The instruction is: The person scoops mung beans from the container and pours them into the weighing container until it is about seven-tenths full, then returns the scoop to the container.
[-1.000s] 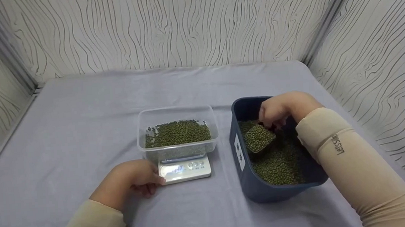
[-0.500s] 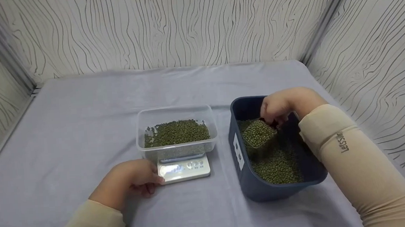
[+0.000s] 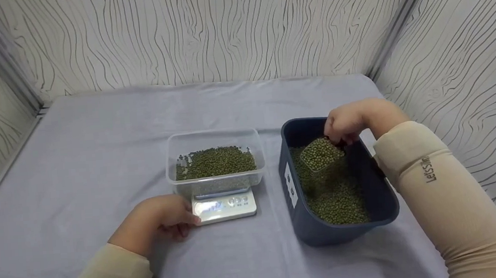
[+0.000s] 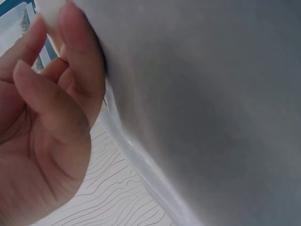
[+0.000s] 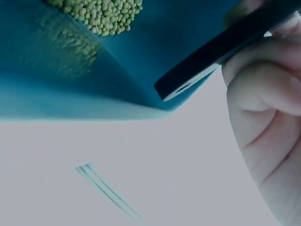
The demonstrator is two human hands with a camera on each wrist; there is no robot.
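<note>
In the head view, my left hand (image 3: 170, 214) pinches the near left corner of a white digital kitchen scale (image 3: 224, 209). A clear plastic container (image 3: 216, 179) sits on that scale, with green mung beans (image 3: 223, 160) inside. Over at the right, my right hand (image 3: 347, 121) grips a scoop by its black handle (image 5: 225, 47), seen in the right wrist view. The scoop's clear, square cup (image 3: 319, 170) is heaped with mung beans and tilted. It is inside the mouth of a dark blue bin (image 3: 300, 224), above more beans (image 3: 344, 204).
A pale cloth (image 3: 112, 135) covers the table. Patterned panels (image 3: 223, 31) stand behind it and along both sides. A white label (image 3: 291, 186) is on the bin's left wall. The scale's display is lit, its digits too blurred to read.
My right hand and the filled scoop have risen slightly, moving back and to the right within the bin. My left hand has stayed at the scale's corner.
</note>
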